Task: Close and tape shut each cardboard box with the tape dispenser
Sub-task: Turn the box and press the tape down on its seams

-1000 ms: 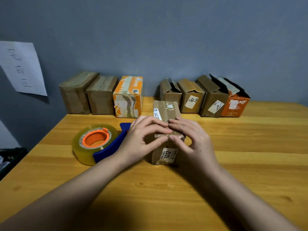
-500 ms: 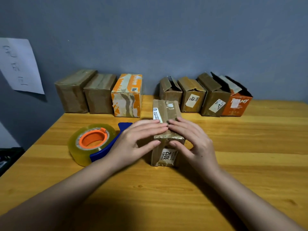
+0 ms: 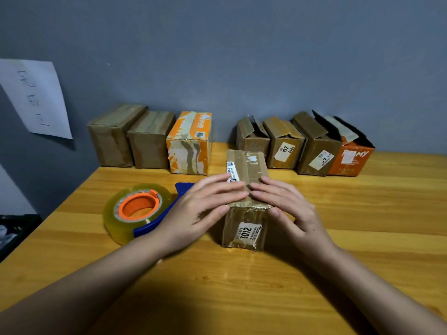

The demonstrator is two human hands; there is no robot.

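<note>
Both hands are flattening out over the box (image 3: 245, 201): left hand (image 3: 205, 209) and right hand (image 3: 287, 209), fingers straightening, pressing its top; tape dispenser (image 3: 142, 211) lying just beyond the left hand. Tape seemingly smoothed.

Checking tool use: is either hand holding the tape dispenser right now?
No, both hands press flat on the box; the tape dispenser lies untouched beside it.
</note>
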